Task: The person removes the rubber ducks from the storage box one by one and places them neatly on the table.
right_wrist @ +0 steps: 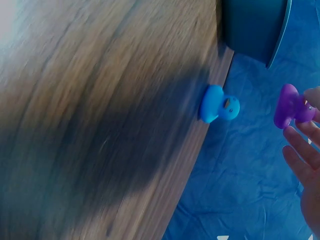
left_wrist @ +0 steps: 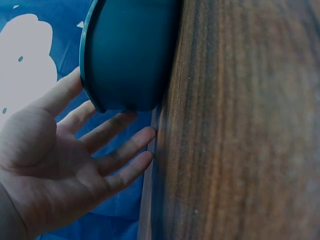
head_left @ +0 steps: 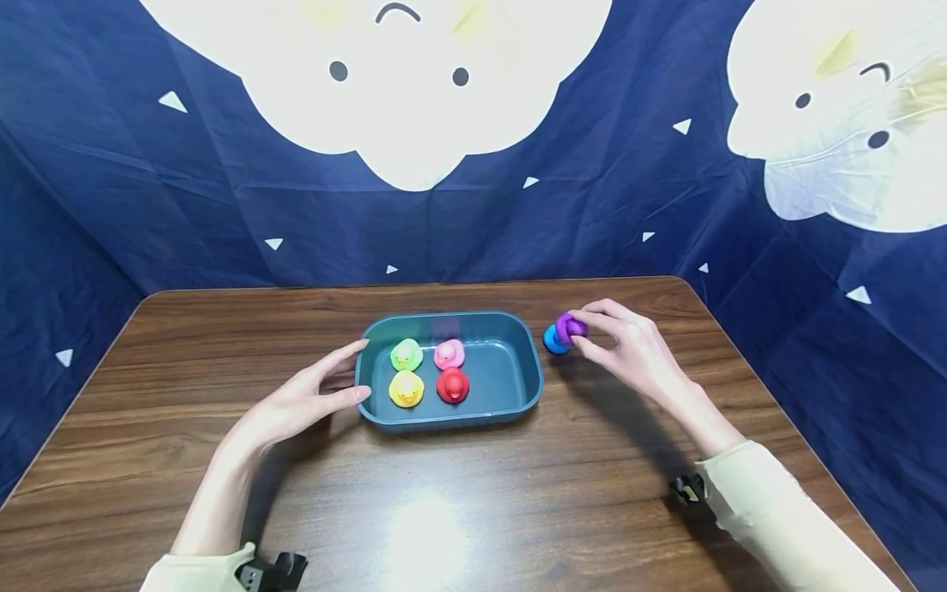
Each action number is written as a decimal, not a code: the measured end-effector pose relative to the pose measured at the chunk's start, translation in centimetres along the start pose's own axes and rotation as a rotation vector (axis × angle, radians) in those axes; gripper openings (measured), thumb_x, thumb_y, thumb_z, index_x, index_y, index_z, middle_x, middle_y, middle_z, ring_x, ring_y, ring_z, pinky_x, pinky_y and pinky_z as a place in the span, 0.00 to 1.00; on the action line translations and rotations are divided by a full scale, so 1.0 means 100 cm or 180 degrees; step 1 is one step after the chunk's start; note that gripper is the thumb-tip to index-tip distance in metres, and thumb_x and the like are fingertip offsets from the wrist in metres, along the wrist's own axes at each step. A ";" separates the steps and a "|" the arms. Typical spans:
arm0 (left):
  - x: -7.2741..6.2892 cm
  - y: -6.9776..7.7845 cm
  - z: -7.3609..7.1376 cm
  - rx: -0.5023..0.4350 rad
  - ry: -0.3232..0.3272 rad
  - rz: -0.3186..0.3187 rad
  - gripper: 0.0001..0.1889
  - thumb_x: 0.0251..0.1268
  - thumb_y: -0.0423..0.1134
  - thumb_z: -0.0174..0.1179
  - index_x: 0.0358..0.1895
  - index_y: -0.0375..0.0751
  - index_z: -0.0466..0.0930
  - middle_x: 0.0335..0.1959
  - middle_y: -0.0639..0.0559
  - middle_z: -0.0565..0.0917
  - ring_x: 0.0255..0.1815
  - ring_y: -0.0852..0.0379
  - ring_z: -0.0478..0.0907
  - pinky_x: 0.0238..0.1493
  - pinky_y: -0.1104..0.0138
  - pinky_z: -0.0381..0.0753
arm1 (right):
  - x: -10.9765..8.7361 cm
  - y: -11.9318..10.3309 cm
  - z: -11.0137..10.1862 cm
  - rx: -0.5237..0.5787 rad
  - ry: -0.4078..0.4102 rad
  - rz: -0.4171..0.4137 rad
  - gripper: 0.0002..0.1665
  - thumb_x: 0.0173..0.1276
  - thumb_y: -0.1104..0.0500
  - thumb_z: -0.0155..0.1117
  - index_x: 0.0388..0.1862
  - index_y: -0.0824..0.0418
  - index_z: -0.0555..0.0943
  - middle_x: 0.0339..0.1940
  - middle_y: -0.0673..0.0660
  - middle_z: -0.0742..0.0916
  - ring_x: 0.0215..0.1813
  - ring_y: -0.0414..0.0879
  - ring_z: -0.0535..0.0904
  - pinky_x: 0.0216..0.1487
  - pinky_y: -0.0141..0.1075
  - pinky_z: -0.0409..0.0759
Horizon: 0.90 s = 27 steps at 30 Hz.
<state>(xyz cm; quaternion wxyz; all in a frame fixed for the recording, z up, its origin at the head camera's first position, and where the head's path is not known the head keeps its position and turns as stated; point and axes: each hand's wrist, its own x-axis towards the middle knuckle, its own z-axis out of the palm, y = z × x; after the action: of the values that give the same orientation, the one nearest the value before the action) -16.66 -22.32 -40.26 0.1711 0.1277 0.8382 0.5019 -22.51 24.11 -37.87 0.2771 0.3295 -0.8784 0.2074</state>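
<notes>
So a dark blue cloth (head_left: pixel 444 230) filled the back, its cloud prints chopped off by the frame. Below it was a wood-grain table (head_left: pixel 518 501), near edge out of shot, with a patch of glare washing out the grain. The teal tray (head_left: pixel 503 362) sat on it, and both wrist cams only caught part of that. The left hand (head_left: pixel 303 403) was spread pretty loose at the tray's left end, thumb and fingertips touching it; some fingers were partly hidden from the head cam. The right hand (head_left: pixel 636 345) pinched the purple duck (right_wrist: pixel 287 106) — the right wrist view cut most of that hand off. From above, purple covered part of the blue duck (right_wrist: pixel 212 104), but from the wrist they were clearly apart: blue on the table right of the tray, purple held up in the air. Inside the tray: green duck (head_left: pixel 406 356), pink duck (head_left: pixel 449 354), yellow duck (head_left: pixel 407 390), red duck (head_left: pixel 453 386).
</notes>
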 end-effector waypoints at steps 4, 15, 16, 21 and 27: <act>0.000 0.000 0.000 0.0005 -0.0001 0.0000 0.41 0.76 0.47 0.61 0.84 0.47 0.49 0.78 0.34 0.67 0.77 0.35 0.68 0.73 0.45 0.70 | -0.003 0.007 -0.003 -0.0033 -0.0047 0.0074 0.19 0.58 0.63 0.79 0.50 0.60 0.89 0.45 0.54 0.90 0.47 0.51 0.89 0.48 0.45 0.84; 0.001 -0.001 0.000 0.0017 0.0001 0.0004 0.41 0.76 0.47 0.61 0.84 0.47 0.49 0.78 0.34 0.66 0.77 0.35 0.68 0.73 0.44 0.70 | -0.011 0.026 -0.005 -0.0067 -0.0145 0.0185 0.18 0.59 0.63 0.79 0.50 0.61 0.89 0.44 0.55 0.91 0.48 0.52 0.89 0.50 0.45 0.83; 0.000 -0.001 0.000 0.0013 -0.0002 0.0003 0.41 0.76 0.47 0.61 0.84 0.47 0.49 0.78 0.34 0.66 0.77 0.35 0.68 0.73 0.44 0.70 | -0.012 0.028 -0.005 -0.0076 -0.0157 0.0192 0.18 0.59 0.63 0.79 0.50 0.61 0.89 0.44 0.56 0.91 0.48 0.52 0.89 0.50 0.45 0.83; 0.000 -0.001 0.000 -0.0006 -0.0010 -0.0002 0.42 0.76 0.48 0.61 0.84 0.47 0.48 0.79 0.34 0.66 0.77 0.34 0.68 0.73 0.44 0.70 | -0.015 0.035 -0.003 -0.0096 -0.0247 0.0297 0.18 0.60 0.63 0.78 0.50 0.61 0.88 0.44 0.57 0.91 0.48 0.54 0.89 0.48 0.49 0.84; 0.000 0.000 0.000 -0.0015 -0.0003 -0.0004 0.42 0.76 0.48 0.61 0.84 0.47 0.49 0.78 0.34 0.66 0.77 0.35 0.68 0.73 0.44 0.70 | -0.016 0.042 -0.002 -0.0116 -0.0352 0.0390 0.18 0.61 0.63 0.77 0.51 0.62 0.88 0.44 0.58 0.91 0.48 0.56 0.89 0.48 0.52 0.84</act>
<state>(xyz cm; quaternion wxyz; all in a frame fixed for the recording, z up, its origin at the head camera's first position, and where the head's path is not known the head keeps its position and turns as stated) -16.66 -22.34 -40.27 0.1721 0.1270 0.8370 0.5037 -24.35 27.89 -39.47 0.2209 0.2810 -0.9145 0.1895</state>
